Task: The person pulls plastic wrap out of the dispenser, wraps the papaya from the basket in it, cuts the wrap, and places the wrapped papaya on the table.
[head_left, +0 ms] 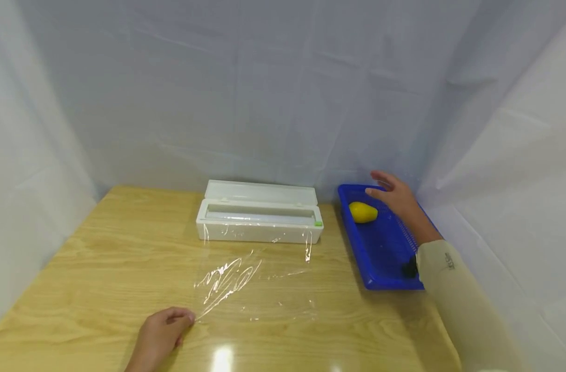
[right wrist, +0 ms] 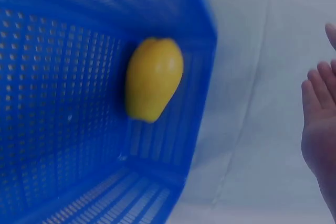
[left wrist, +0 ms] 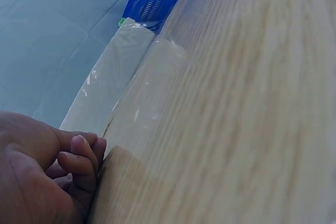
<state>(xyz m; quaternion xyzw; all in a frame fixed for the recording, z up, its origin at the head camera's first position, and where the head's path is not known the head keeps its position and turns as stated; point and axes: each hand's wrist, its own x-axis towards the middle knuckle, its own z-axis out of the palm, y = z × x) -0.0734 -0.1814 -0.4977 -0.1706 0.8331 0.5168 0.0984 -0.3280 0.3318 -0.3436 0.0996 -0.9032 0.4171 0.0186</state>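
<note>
A white cling-film dispenser box (head_left: 259, 217) sits at the back of the wooden table (head_left: 101, 268) with its lid tipped open against the pale fabric backdrop (head_left: 264, 93); just to its right stands a blue perforated basket (head_left: 380, 258), its long side running toward the person; nothing lies between either hand and what it is nearest to.

The left hand (head_left: 161, 336) rests on the table at the near edge, fingers (left wrist: 79, 156) curled in and pinching the near left corner of the plastic film (head_left: 255, 284); the right hand (head_left: 394, 196) hovers over the far end of the basket with its fingers straight and relaxed, holding nothing (the wrist view shows only fingertips (right wrist: 317, 114) at the picture's edge, apart from the fruit).

The film runs from the dispenser's slot forward across the table to the left hand, lying mostly flat and transparent, with a band of glinting wrinkles toward its left side; the yellow mango-like fruit (head_left: 363, 212) lies alone in the far end of the basket, smooth and oval, just below and left of the right hand.
</note>
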